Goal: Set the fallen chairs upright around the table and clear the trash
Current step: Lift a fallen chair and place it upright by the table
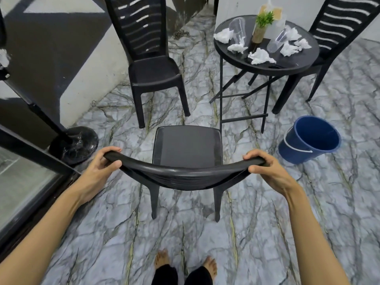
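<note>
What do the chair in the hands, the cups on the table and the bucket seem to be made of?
Chair: probably moulded plastic, matte black, judging by its one-piece curved form. Cups: thin clear plastic; the table shows through. Bucket: blue plastic, slightly glossy, apparently.

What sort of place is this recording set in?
Probably a home patio or balcony: black plastic high-backed chairs beside a small round black folding table, grey marble-patterned floor, blue plastic bucket.
</note>
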The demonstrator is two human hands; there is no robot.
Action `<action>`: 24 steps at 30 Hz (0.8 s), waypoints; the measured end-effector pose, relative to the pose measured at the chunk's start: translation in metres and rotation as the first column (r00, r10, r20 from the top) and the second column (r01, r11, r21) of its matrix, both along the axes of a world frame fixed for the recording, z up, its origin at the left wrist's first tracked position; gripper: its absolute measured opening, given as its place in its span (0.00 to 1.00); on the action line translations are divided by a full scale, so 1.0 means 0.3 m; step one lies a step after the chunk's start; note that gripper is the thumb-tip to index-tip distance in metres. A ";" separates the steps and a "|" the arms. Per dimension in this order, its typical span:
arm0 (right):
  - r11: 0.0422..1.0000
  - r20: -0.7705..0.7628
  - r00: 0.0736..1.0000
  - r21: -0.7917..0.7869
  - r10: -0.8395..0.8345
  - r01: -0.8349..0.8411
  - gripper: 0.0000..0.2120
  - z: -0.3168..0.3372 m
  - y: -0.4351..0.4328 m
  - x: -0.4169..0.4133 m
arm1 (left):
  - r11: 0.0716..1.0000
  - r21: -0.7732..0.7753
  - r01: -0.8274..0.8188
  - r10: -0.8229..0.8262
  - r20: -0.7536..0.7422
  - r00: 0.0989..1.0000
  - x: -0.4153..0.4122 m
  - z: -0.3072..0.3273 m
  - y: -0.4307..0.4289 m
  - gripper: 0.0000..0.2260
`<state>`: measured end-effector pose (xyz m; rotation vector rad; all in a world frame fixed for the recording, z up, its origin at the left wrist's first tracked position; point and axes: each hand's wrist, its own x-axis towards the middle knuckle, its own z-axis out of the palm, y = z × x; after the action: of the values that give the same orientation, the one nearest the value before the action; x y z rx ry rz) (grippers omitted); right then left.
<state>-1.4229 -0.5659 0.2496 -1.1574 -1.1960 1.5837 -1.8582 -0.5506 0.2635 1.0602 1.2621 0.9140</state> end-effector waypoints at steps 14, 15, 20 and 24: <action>0.918 0.010 0.918 0.014 -0.396 0.396 0.24 -0.034 -0.130 0.353 | 0.977 -0.014 0.214 -0.214 0.012 0.977 0.454 -0.002 0.262 0.11; 0.908 0.005 0.908 0.017 -0.420 0.420 0.24 -0.033 -0.135 0.370 | 0.972 -0.009 0.235 -0.234 0.016 0.972 0.487 0.001 0.284 0.11; 0.880 -0.013 0.881 0.029 -0.474 0.474 0.22 -0.020 -0.112 0.424 | 0.954 0.026 0.298 -0.299 0.076 0.951 0.586 0.010 0.389 0.12; 0.899 -0.035 0.901 0.059 -0.432 0.433 0.16 -0.011 -0.033 0.423 | 0.975 0.051 0.216 -0.221 0.141 0.965 0.569 -0.011 0.466 0.26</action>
<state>-1.2959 -0.5758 0.2465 -1.2575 -0.8885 1.2059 -1.6875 -0.4107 0.2601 1.1157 0.9894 0.8306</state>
